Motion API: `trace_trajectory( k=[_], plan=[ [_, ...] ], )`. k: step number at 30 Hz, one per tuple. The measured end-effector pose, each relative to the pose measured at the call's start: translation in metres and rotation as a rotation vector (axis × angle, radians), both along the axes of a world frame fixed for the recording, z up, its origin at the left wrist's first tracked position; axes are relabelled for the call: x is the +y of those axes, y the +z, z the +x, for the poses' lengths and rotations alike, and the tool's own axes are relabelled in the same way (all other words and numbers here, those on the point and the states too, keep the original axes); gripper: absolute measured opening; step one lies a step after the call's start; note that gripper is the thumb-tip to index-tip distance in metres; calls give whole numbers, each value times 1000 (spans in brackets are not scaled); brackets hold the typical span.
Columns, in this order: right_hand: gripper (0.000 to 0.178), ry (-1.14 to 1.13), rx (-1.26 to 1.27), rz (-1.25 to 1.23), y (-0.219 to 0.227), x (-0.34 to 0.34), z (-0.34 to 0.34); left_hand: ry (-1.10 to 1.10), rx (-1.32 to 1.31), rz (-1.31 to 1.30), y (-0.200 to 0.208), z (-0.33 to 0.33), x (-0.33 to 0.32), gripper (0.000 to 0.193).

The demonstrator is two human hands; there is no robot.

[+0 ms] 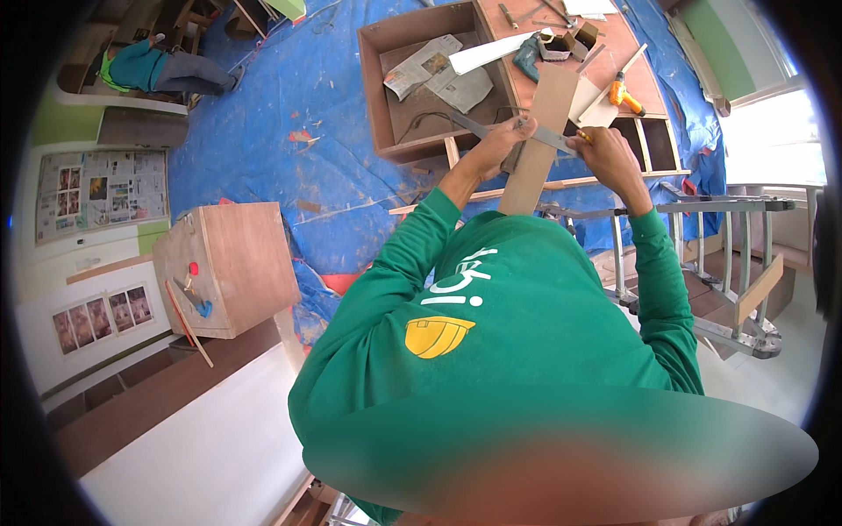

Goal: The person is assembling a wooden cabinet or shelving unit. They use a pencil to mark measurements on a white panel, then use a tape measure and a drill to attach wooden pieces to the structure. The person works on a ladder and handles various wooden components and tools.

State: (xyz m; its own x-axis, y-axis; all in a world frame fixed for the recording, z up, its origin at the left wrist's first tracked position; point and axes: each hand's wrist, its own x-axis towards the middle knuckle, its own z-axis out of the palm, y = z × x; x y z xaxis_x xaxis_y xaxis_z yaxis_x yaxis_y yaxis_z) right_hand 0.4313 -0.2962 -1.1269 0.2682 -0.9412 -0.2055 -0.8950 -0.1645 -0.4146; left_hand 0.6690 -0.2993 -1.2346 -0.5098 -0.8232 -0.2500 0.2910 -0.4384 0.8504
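- Gripping the ruler (551, 139), the left hand (493, 151) curls at the left edge of the board (528, 181), the ruler lying across it.
- Right of the board, the right hand (613, 159) pinches a pencil (583, 136) near the ruler's end.
- Beside the board's far end: teal drill (527, 59) left, orange drill (622, 93) right.
- Left of the board: a box (378, 88) holding newspaper (424, 67).

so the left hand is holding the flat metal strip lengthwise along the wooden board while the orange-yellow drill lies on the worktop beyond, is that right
Not lengthwise: the head view shows the flat metal strip running across the wooden board. The left hand is indeed holding it, and the orange-yellow drill does lie on the worktop beyond.
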Motion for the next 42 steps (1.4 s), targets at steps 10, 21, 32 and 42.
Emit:
trace_trajectory(
  k=[10, 21, 32, 42],
  plan=[
    [30, -74, -88, -239, 11, 7, -7, -241, 459, 136, 13, 1, 5, 106],
    [29, -60, -108, -239, 25, 7, -10, -353, 525, 203, 11, 0, 2, 99],
    [25, -46, -52, -151, 17, 12, -17, -255, 485, 215, 8, -10, 13, 88],
    [26, -71, -107, -160, 14, 8, -15, -199, 455, 201, 2, -11, 16, 87]
  ],
)
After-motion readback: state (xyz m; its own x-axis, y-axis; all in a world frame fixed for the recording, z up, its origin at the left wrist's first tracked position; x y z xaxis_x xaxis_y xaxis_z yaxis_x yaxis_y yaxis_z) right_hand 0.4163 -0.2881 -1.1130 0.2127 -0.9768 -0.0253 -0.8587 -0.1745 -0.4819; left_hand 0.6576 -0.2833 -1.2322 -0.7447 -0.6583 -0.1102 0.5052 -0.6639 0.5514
